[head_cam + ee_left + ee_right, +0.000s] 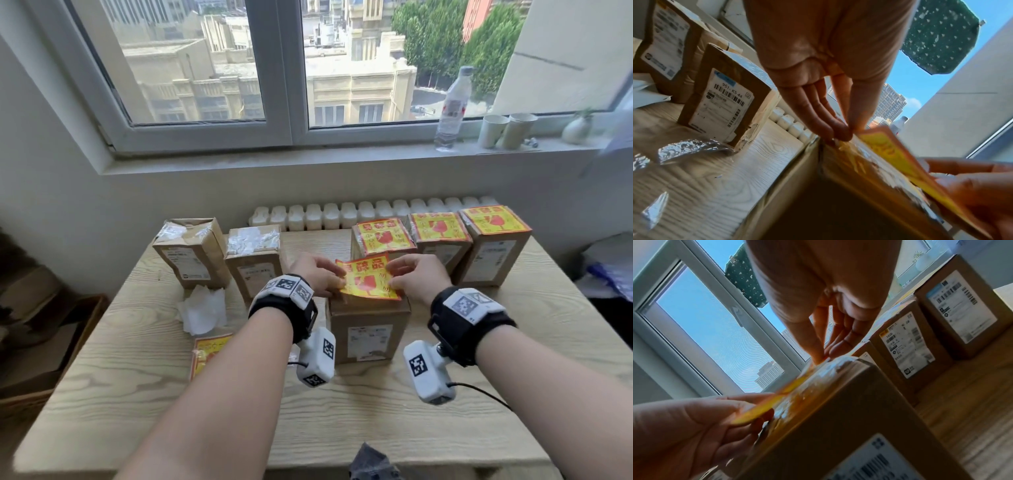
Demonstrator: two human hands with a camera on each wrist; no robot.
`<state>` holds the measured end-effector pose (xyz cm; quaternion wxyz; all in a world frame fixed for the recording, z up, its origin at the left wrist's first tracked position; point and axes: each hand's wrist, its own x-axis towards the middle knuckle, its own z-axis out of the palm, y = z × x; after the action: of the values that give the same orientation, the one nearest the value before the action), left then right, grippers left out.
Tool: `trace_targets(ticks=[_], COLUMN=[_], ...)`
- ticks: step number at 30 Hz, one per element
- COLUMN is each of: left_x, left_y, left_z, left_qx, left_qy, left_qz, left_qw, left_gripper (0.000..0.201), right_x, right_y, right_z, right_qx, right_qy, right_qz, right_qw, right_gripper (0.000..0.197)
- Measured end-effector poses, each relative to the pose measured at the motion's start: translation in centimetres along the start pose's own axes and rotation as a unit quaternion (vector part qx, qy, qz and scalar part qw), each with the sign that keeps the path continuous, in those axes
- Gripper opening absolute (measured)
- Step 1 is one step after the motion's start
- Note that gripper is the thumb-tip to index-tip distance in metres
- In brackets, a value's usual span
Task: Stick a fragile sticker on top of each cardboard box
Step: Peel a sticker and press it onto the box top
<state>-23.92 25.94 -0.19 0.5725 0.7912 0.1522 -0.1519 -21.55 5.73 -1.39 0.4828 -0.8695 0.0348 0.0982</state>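
Note:
A yellow and red fragile sticker hangs tilted just over the top of the near cardboard box at the table's middle. My left hand pinches its left edge and my right hand pinches its right edge. The left wrist view shows my left fingers pinching the sticker at the box's far corner. In the right wrist view my right fingers pinch the sticker above the taped box top. Three boxes at the back right carry stickers. Two boxes at the back left have bare taped tops.
A pile of spare stickers lies on the wooden table to the left, beside crumpled white backing paper. A radiator runs behind the boxes. A bottle and paper cups stand on the windowsill.

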Motion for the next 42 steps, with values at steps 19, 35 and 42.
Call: trace_targets(ticks=[19,35,42], left_x=[-0.1,0.6,0.7], left_y=[-0.5,0.0,-0.7], left_z=[1.6,2.4,1.6], left_qx=[0.169,0.301,0.333], left_qy=[0.075,0.076,0.034], left_qz=[0.047,0.08,0.043], left_qw=[0.982,0.947,0.941], left_gripper=[0.034,0.081,0.089], right_x=[-0.7,-0.9,0.0], right_y=[0.3,-0.7,0.3], right_z=[0.2,0.9,0.8], right_qx=[-0.056,-0.295,-0.332], right_qy=[-0.008,-0.033,-0.114], right_qz=[-0.026,-0.095,-0.045], right_qw=[0.998,0.95,0.935], right_gripper=[0.034,0.064,0.083])
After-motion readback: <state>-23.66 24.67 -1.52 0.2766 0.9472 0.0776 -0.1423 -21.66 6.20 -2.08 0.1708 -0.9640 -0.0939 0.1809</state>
